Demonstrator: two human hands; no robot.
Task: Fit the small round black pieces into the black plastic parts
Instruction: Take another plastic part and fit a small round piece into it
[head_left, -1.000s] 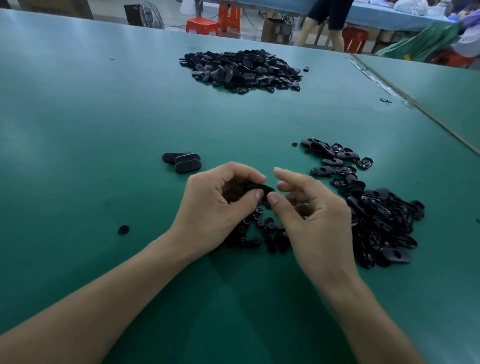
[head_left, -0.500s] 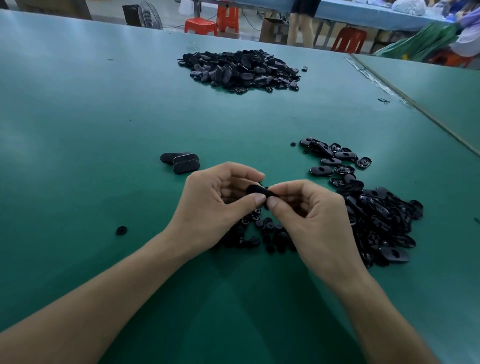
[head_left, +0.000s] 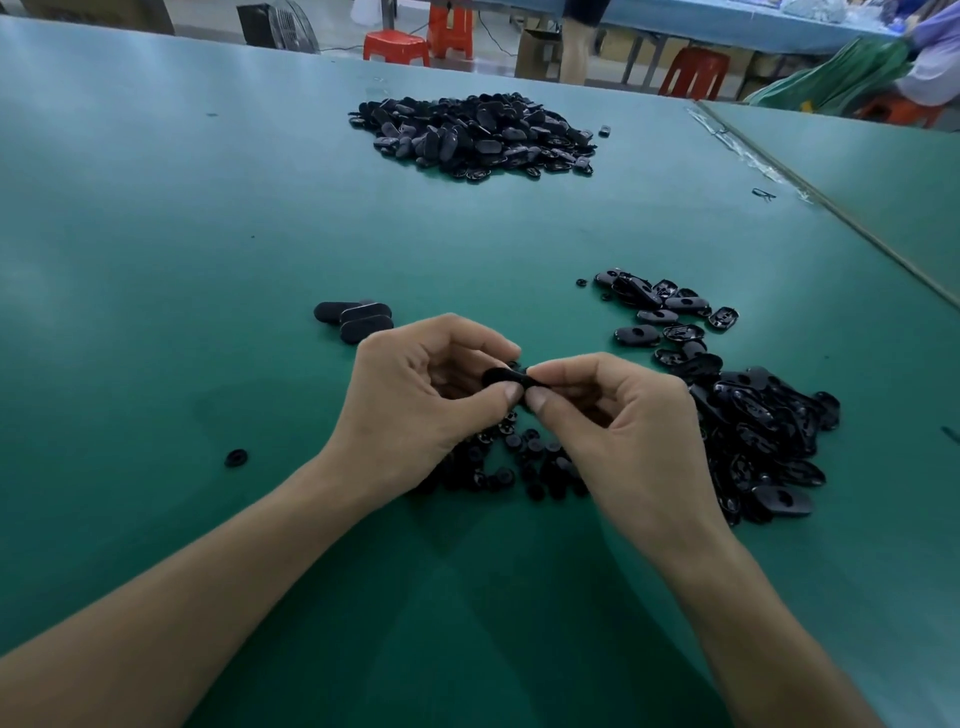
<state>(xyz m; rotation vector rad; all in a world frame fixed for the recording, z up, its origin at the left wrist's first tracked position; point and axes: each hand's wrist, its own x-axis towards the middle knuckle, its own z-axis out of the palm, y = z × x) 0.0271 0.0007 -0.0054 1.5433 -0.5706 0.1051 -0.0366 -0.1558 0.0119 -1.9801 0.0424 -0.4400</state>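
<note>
My left hand (head_left: 415, 400) and my right hand (head_left: 628, 431) meet above the green table, each pinching one end of a black oval plastic part (head_left: 501, 375) between thumb and fingers. Most of that part is hidden by my fingertips. Under my hands lies a small heap of round black pieces (head_left: 519, 462). A loose pile of black plastic parts (head_left: 748, 415) spreads to the right of my right hand. Three oval parts (head_left: 358, 318) lie together just beyond my left hand.
A large heap of black parts (head_left: 478, 136) sits at the far middle of the table (head_left: 156, 234). One round piece (head_left: 236, 458) lies alone at the left. A seam (head_left: 831, 208) runs along the right. Red stools and a person stand beyond the far edge.
My right hand's fingers, spread a second ago, have closed onto the part that my left hand held. Both hands now pinch it together; they have barely shifted otherwise.
</note>
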